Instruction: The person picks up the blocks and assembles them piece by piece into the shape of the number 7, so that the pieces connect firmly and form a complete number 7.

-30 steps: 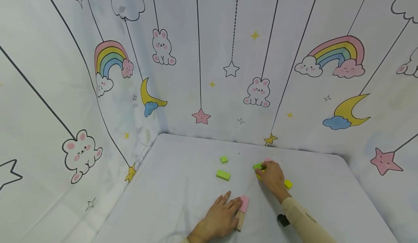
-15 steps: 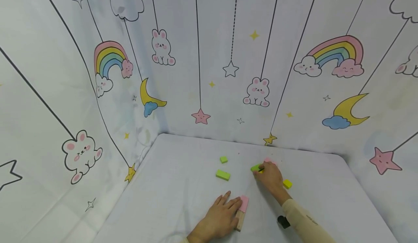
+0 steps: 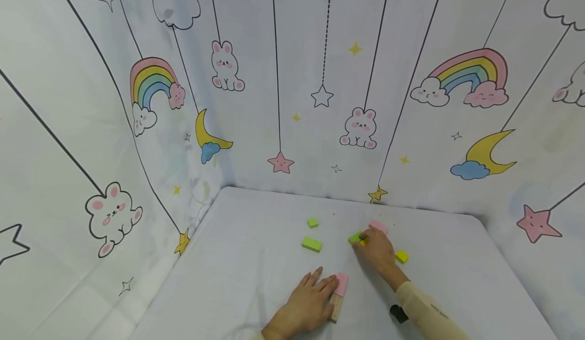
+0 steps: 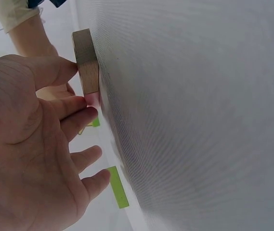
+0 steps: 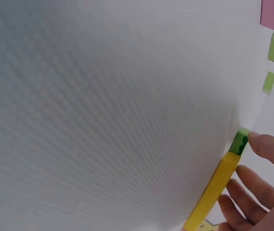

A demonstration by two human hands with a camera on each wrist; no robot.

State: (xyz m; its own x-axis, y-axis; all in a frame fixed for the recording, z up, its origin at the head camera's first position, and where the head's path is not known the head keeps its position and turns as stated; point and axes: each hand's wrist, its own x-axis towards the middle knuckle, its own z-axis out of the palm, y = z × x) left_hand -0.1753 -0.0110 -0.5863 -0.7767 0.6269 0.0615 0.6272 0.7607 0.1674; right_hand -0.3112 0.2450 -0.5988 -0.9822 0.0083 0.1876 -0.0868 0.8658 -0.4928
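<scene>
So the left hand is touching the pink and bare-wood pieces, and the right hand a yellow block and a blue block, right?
Not quite: the right hand is touching the yellow block and a green block, not a blue one; the right wrist view shows it. The rest stands.

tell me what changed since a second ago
The right hand has shifted left, and the green block at its thumb has slid left and slightly toward the person. More of the pink block beyond that hand now shows. No grasp or release is visible. The left hand stays against the pink-and-wood strip; the long green block and small green block kept their places.
</scene>
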